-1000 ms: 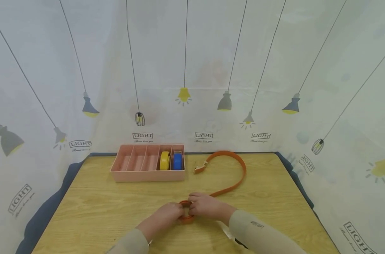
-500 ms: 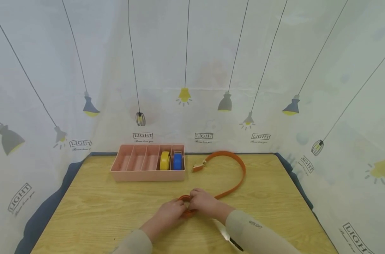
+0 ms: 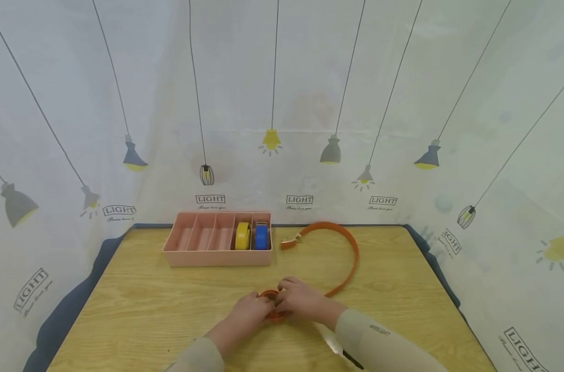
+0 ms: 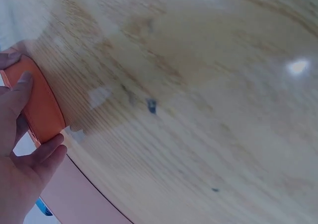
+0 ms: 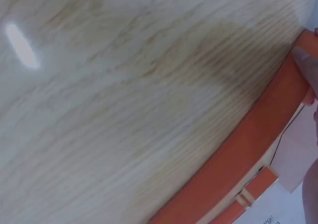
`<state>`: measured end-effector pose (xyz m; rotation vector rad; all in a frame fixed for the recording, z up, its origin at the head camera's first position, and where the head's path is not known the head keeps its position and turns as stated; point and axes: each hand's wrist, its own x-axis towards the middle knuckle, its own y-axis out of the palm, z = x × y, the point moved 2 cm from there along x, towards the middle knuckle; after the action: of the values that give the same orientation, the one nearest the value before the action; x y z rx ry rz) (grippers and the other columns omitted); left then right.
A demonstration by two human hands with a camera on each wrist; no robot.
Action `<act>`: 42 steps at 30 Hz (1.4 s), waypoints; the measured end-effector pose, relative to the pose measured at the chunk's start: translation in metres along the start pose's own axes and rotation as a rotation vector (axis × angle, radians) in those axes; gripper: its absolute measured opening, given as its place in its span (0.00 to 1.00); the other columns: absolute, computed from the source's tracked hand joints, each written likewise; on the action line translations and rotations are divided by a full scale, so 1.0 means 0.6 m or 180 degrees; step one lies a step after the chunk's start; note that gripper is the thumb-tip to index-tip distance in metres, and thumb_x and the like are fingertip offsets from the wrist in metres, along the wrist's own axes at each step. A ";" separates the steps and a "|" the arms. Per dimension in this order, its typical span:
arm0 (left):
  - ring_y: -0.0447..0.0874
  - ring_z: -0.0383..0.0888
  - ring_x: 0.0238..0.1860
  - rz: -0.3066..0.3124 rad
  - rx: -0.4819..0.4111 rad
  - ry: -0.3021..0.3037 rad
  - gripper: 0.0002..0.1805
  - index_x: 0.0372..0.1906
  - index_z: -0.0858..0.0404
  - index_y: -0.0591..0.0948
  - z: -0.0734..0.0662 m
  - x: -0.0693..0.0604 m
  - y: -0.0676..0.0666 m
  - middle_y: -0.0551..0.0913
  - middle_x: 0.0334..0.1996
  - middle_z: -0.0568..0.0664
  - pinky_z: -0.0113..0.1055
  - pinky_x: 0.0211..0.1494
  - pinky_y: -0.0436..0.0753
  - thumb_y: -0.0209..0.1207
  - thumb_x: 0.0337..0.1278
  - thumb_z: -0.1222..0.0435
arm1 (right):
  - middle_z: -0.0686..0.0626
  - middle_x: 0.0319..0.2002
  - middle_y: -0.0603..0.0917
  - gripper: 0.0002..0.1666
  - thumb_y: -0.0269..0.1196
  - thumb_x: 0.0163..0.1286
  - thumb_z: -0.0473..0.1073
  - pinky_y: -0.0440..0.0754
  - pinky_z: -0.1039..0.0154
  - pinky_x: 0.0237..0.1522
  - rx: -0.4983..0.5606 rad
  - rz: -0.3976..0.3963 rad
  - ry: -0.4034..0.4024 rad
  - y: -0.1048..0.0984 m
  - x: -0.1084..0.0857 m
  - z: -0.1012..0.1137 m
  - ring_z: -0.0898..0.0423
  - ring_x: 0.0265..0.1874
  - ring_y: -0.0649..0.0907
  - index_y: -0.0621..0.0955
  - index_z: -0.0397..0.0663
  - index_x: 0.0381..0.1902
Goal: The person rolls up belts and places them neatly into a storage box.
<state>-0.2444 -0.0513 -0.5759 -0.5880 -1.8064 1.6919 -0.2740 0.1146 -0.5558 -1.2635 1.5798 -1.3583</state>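
Observation:
An orange belt [image 3: 354,253] lies on the wooden table, standing on its edge. Its near end is wound into a small coil [image 3: 274,319] between the two hands, and the rest curves right and back to a gold-coloured buckle [image 3: 291,241]. My left hand [image 3: 249,312] grips the coil's left side; in the left wrist view the thumb presses the orange strap [image 4: 45,107] with fingers around it. On the coil's right side, my right hand [image 3: 305,300] pinches the belt, its thumb [image 5: 308,67] on the strap. The fingers partly hide the coil's inside.
Behind the hands stands a pink divided box [image 3: 218,258]. A rolled yellow belt [image 3: 242,236] and a rolled blue belt [image 3: 261,236] sit in its two right compartments. A patterned curtain [image 3: 309,170] closes off the table's back and sides.
The coil looks more tightly wound, its opening smaller. My right hand has shifted slightly up and right along the belt. The buckle end has slid a little left and back.

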 end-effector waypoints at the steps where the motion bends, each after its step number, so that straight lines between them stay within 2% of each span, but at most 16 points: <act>1: 0.74 0.41 0.27 0.0030 -0.0002 0.0009 0.12 0.31 0.51 0.84 0.001 -0.001 0.000 0.79 0.26 0.40 0.38 0.36 0.79 0.63 0.57 0.48 | 0.66 0.43 0.84 0.15 0.72 0.57 0.54 0.67 0.57 0.62 0.0029 0.0031 -0.0040 0.001 -0.002 -0.002 0.57 0.50 0.75 0.88 0.67 0.44; 4: 0.74 0.41 0.29 0.0139 -0.0053 0.0035 0.09 0.32 0.50 0.84 0.002 -0.005 0.000 0.79 0.29 0.39 0.36 0.35 0.77 0.65 0.56 0.50 | 0.66 0.51 0.82 0.17 0.68 0.63 0.55 0.64 0.54 0.66 0.0082 0.0198 -0.0129 0.006 -0.009 -0.008 0.54 0.57 0.74 0.85 0.67 0.51; 9: 0.78 0.38 0.35 0.0208 -0.0160 0.0164 0.08 0.37 0.49 0.86 0.004 -0.010 -0.001 0.82 0.33 0.38 0.42 0.48 0.78 0.66 0.55 0.52 | 0.64 0.61 0.75 0.20 0.62 0.69 0.54 0.58 0.51 0.69 0.0080 0.0474 -0.0243 0.010 -0.018 -0.014 0.51 0.66 0.68 0.80 0.66 0.59; 11: 0.76 0.36 0.34 0.0233 -0.0266 0.0200 0.08 0.38 0.48 0.86 0.005 -0.010 0.000 0.82 0.33 0.36 0.39 0.47 0.77 0.67 0.54 0.53 | 0.64 0.63 0.75 0.20 0.62 0.69 0.54 0.58 0.50 0.70 0.0068 0.0474 -0.0298 0.007 -0.020 -0.014 0.51 0.66 0.68 0.80 0.66 0.59; 14: 0.71 0.34 0.30 0.0272 -0.0473 0.0269 0.05 0.35 0.47 0.85 0.007 -0.010 0.002 0.81 0.32 0.30 0.33 0.40 0.72 0.68 0.53 0.54 | 0.64 0.62 0.75 0.19 0.62 0.69 0.52 0.59 0.50 0.69 -0.0042 0.0409 -0.0407 0.002 -0.019 -0.014 0.51 0.66 0.69 0.81 0.67 0.58; 17: 0.68 0.33 0.29 0.0301 -0.0662 0.0354 0.03 0.33 0.46 0.84 0.008 -0.010 0.002 0.80 0.32 0.27 0.30 0.39 0.68 0.68 0.54 0.56 | 0.65 0.60 0.77 0.17 0.62 0.69 0.49 0.61 0.51 0.68 -0.0266 0.0316 -0.0523 0.003 -0.017 -0.013 0.52 0.64 0.71 0.82 0.69 0.55; 22: 0.67 0.34 0.28 0.0299 -0.0687 0.0510 0.04 0.32 0.47 0.82 0.010 -0.016 -0.003 0.78 0.29 0.27 0.30 0.38 0.68 0.67 0.55 0.55 | 0.68 0.51 0.80 0.14 0.61 0.68 0.45 0.64 0.56 0.67 -0.0783 0.0171 -0.0678 0.013 -0.009 -0.005 0.60 0.59 0.73 0.84 0.70 0.49; 25: 0.71 0.35 0.32 0.0346 -0.0665 0.0480 0.05 0.35 0.47 0.82 0.012 -0.022 -0.005 0.79 0.31 0.29 0.32 0.42 0.73 0.65 0.56 0.54 | 0.69 0.47 0.81 0.14 0.63 0.67 0.45 0.65 0.57 0.66 -0.0920 0.0181 -0.0666 0.012 -0.004 0.002 0.63 0.56 0.74 0.85 0.71 0.46; 28: 0.77 0.38 0.39 0.0370 -0.0585 0.0408 0.06 0.36 0.49 0.83 0.013 -0.028 -0.007 0.80 0.33 0.34 0.38 0.53 0.77 0.64 0.57 0.53 | 0.70 0.46 0.82 0.15 0.64 0.65 0.43 0.65 0.57 0.67 -0.0820 0.0266 -0.0577 0.005 0.000 0.007 0.64 0.56 0.74 0.86 0.71 0.45; 31: 0.81 0.45 0.50 0.0309 -0.0446 0.0359 0.05 0.33 0.51 0.83 0.013 -0.032 -0.008 0.80 0.32 0.39 0.41 0.59 0.76 0.64 0.59 0.56 | 0.70 0.45 0.83 0.15 0.64 0.64 0.42 0.65 0.58 0.66 -0.0637 0.0309 -0.0466 -0.001 0.004 0.009 0.64 0.55 0.75 0.86 0.71 0.44; 35: 0.74 0.50 0.62 0.0135 -0.0274 0.0385 0.05 0.34 0.54 0.85 0.012 -0.035 -0.006 0.85 0.39 0.43 0.40 0.59 0.76 0.64 0.61 0.58 | 0.70 0.43 0.84 0.15 0.65 0.62 0.43 0.65 0.59 0.66 -0.0469 0.0254 -0.0304 -0.003 0.007 0.011 0.63 0.54 0.76 0.87 0.71 0.44; 39: 0.70 0.49 0.65 -0.0101 -0.0222 0.0492 0.08 0.41 0.58 0.86 0.011 -0.037 -0.003 0.84 0.51 0.49 0.39 0.60 0.75 0.62 0.62 0.59 | 0.70 0.40 0.84 0.15 0.66 0.61 0.44 0.66 0.60 0.65 -0.0450 0.0144 -0.0154 0.000 0.009 0.013 0.63 0.50 0.76 0.87 0.71 0.43; 42: 0.72 0.49 0.64 -0.0243 -0.0304 0.0483 0.11 0.44 0.59 0.86 0.009 -0.033 -0.001 0.82 0.54 0.52 0.41 0.60 0.75 0.61 0.64 0.58 | 0.70 0.38 0.84 0.15 0.66 0.60 0.45 0.66 0.61 0.64 -0.0444 0.0129 -0.0067 0.000 0.014 0.015 0.63 0.48 0.76 0.87 0.73 0.42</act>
<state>-0.2336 -0.0690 -0.5776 -0.6611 -1.7851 1.4764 -0.2682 0.1041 -0.5570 -1.3162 1.7010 -1.2239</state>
